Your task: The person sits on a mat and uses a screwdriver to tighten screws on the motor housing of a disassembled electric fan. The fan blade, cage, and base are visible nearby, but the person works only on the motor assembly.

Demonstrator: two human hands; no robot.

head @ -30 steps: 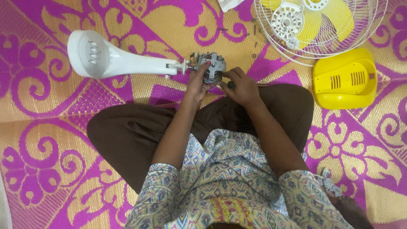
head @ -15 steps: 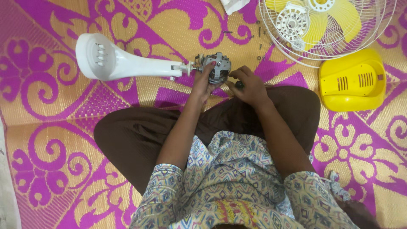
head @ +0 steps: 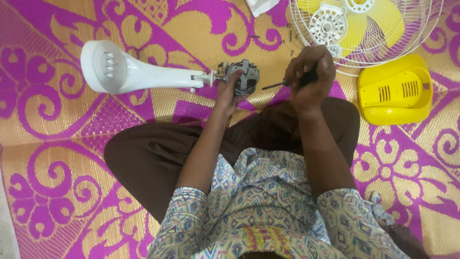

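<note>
Head view shows the left hand (head: pixel 229 94) wrapped around a small grey fan motor (head: pixel 242 76), which sits on the pink and gold mat (head: pixel 57 158) at the end of a white fan stand (head: pixel 129 73). The right hand (head: pixel 309 76) is closed tight on a dark screwdriver (head: pixel 287 82), its tip pointing at the motor, near a yellow cover (head: pixel 394 91) and a wire fan cage (head: pixel 369 29).
</note>
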